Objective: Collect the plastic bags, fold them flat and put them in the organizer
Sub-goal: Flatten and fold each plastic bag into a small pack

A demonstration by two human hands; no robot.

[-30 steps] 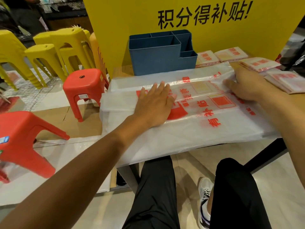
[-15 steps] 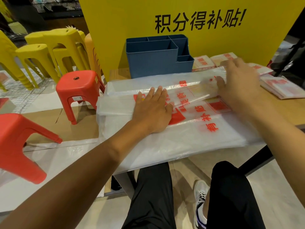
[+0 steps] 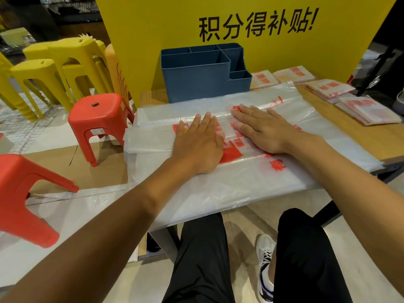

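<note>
A large clear plastic bag (image 3: 251, 182) with red print lies spread over the wooden table (image 3: 360, 141), its near part hanging over the front edge. The bag's far part is folded lengthwise into a long strip. My left hand (image 3: 197, 143) presses flat on the strip's middle, fingers straight. Beside it my right hand (image 3: 262, 127) lies flat on the same bag, fingers pointing left. The blue organizer (image 3: 203, 82), with several open compartments, stands just behind the bag. Several folded bags (image 3: 367, 109) lie at the table's right rear.
A yellow board (image 3: 251, 22) with black characters stands behind the table. Red stools (image 3: 98, 121) and stacked yellow stools (image 3: 61, 68) stand on the floor to the left. My legs in black trousers (image 3: 201, 259) are below the table's front edge.
My right hand has swept left along the bag from its right end until it rests next to the left hand. The left hand stayed pressing in place.
</note>
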